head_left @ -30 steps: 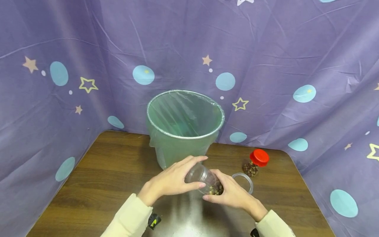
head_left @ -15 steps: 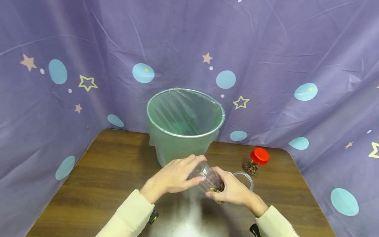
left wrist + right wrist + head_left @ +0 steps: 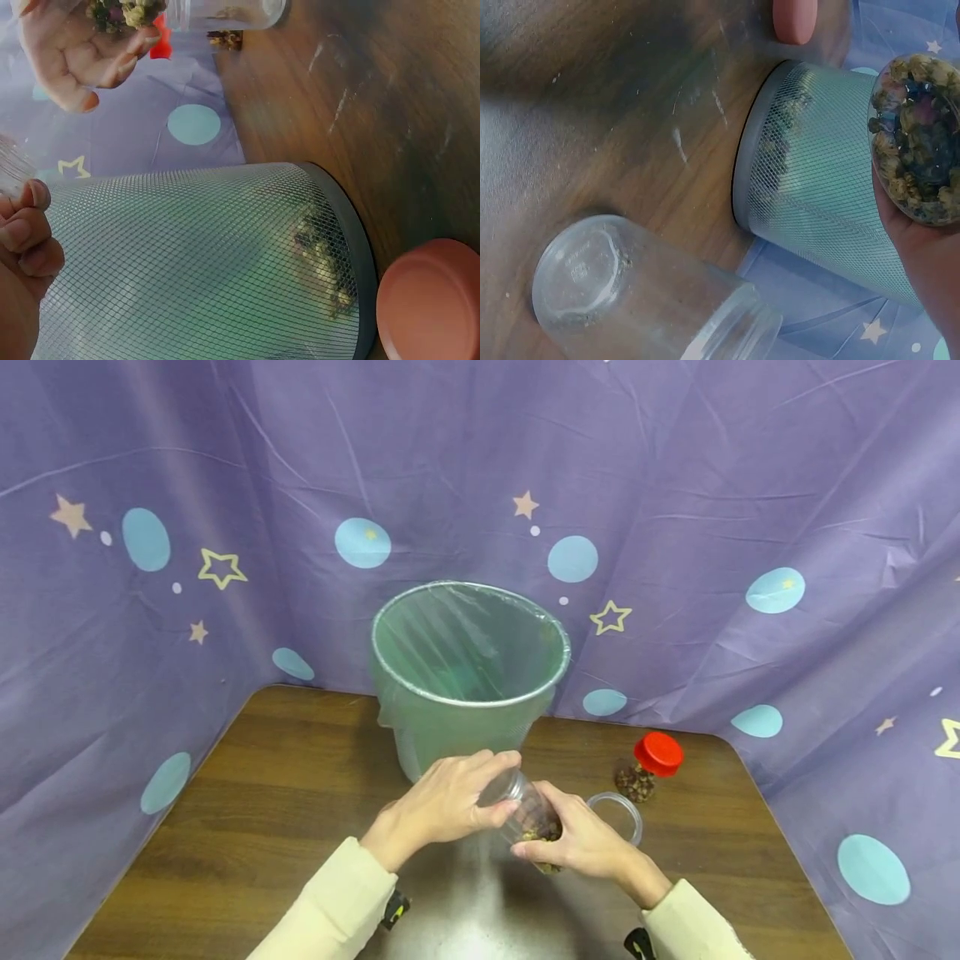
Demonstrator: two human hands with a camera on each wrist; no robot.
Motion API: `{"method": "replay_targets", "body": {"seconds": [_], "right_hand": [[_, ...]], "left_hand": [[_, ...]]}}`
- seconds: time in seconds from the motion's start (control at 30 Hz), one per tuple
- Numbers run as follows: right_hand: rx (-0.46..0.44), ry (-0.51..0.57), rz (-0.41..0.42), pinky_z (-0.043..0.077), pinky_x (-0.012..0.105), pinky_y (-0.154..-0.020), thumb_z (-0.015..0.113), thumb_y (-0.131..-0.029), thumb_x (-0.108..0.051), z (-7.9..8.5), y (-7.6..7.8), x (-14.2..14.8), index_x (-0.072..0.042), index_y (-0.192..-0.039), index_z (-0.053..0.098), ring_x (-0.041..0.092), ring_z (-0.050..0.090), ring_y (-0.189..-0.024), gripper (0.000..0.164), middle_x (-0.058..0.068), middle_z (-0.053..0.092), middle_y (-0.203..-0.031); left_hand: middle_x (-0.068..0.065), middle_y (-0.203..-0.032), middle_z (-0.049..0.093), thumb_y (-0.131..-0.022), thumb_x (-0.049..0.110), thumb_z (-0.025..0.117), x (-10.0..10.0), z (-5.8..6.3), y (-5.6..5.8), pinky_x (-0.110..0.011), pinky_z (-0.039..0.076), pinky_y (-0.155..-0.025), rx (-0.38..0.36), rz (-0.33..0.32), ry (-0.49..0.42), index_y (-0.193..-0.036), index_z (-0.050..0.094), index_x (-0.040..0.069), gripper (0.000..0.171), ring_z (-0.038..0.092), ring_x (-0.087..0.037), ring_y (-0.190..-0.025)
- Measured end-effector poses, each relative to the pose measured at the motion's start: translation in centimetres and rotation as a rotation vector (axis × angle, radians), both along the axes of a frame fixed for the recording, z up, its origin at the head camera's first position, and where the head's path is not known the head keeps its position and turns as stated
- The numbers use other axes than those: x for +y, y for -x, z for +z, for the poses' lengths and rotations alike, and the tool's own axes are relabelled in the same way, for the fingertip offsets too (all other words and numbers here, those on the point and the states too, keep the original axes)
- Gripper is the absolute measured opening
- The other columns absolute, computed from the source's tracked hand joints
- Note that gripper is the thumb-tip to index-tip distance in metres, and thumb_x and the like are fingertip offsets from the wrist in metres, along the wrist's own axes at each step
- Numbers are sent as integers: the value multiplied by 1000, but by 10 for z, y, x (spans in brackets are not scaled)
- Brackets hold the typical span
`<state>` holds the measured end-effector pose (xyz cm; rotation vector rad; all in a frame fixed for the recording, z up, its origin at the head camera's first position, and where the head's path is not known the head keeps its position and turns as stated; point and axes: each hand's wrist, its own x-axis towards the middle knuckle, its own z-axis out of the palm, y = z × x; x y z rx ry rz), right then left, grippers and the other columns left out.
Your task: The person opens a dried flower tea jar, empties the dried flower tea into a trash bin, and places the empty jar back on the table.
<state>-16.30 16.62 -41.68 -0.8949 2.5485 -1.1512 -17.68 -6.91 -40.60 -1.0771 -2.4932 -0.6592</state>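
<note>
A clear jar with dried flower buds in its lower end is held tilted in front of the bin. My right hand grips it round the lower body, and the right wrist view looks at its base, with buds pressed against it. My left hand is at the jar's upper end; in the left wrist view its curled fingers pinch a clear ridged piece at the frame's edge. I cannot tell whether that piece is a separate cap.
A mesh bin with a green liner stands behind my hands, dried buds at its bottom. A bare clear jar stands at right, before a red-lidded jar. A round reddish thing sits by the bin, hidden in the head view.
The held jar has tipped slightly more upright, its upper end a little higher, and both hands have shifted slightly with it. The bin and other jars stay put.
</note>
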Motion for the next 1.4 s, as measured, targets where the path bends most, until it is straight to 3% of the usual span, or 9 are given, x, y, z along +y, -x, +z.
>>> {"method": "replay_targets", "body": {"seconds": [0.23, 0.4, 0.73, 0.93, 1.1, 1.2, 1.3, 1.4], "right_hand": [[-18, -36, -4, 52, 23, -72, 75, -84, -40, -2, 1, 1, -14, -124, 54, 5, 63, -80, 52, 1, 69, -96], [-36, -44, -24, 52, 24, -72, 74, -84, -40, -4, 0, 1, -11, -126, 53, 6, 63, -82, 55, 1, 68, -99], [46, -56, -87, 51, 22, -69, 76, -82, -44, -5, -2, -2, -12, -126, 51, 5, 61, -80, 60, 2, 68, -99], [162, -70, -136, 52, 21, -69, 78, -79, -43, -11, -4, -7, -10, -128, 50, 5, 61, -81, 65, 0, 67, -100], [354, -94, -173, 51, 22, -67, 82, -75, -39, -18, -6, -11, -9, -128, 51, 6, 60, -81, 68, -2, 67, -99], [437, -117, -206, 51, 23, -65, 83, -73, -38, -21, -8, -15, -7, -128, 51, 8, 61, -80, 71, 2, 68, -101], [503, -153, -269, 51, 24, -63, 84, -70, -37, -25, -11, -19, -4, -126, 51, 10, 62, -78, 73, 5, 67, -100], [582, -192, -332, 52, 26, -62, 85, -67, -36, -28, -13, -25, -1, -123, 51, 13, 61, -76, 75, 5, 66, -98]], "left_hand": [[1, -102, 68, -94, 51, 48, 3, -1, -4, -30, 53, -65, -139, 43, -4, -134, 52, 19, 52, 64, -14, -74], [1, -102, 69, -94, 51, 48, 6, -1, -6, -30, 52, -64, -158, 69, -7, -134, 52, 20, 50, 64, -15, -75], [-1, -100, 71, -94, 52, 49, 12, 5, -6, -32, 52, -64, -209, 131, -21, -131, 52, 23, 47, 67, -18, -78], [-2, -91, 72, -95, 52, 48, 20, 7, -8, -33, 49, -59, -266, 243, -19, -125, 54, 24, 42, 67, -23, -73], [0, -66, 57, -94, 52, 49, 26, 13, -13, -28, 39, -48, -349, 347, -37, -115, 55, 25, 35, 51, -17, -56], [-1, -61, 52, -91, 55, 50, 29, 16, -17, -29, 37, -46, -421, 416, -56, -117, 57, 25, 39, 47, -17, -54], [-4, -65, 58, -91, 58, 48, 32, 19, -18, -32, 39, -48, -469, 497, -62, -120, 59, 26, 44, 50, -19, -55], [-10, -83, 70, -91, 61, 45, 35, 21, -17, -38, 45, -56, -514, 582, -61, -125, 60, 25, 52, 60, -25, -65]]}}
